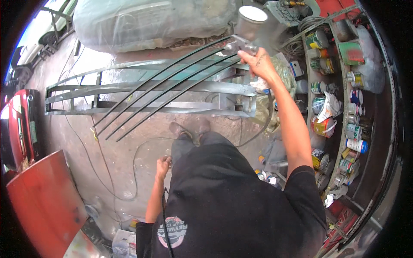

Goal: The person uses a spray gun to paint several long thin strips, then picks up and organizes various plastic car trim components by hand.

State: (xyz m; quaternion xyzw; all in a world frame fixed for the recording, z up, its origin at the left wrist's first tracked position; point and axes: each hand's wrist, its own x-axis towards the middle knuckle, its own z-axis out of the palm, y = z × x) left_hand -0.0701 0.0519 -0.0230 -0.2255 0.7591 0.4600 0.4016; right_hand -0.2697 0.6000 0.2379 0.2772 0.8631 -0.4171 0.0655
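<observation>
Cramped paint shop, stained concrete floor (129, 142), shelves (344, 107) crammed with cans. The right hand (258, 64) is clenched round a spray gun (245, 30) over dark strips (163, 90) on a metal rack (150, 92). The left hand (162, 165) hangs loosely curled. The hose (137, 172) underfoot could snag and jerk the gun.

I count four long dark rods (167, 90) lying across one grey metal frame (129, 92), one spray gun (247, 30), two hands, one red panel (43, 202), two shoes (189, 128), and well over a dozen paint cans (320, 159) on the shelves.
</observation>
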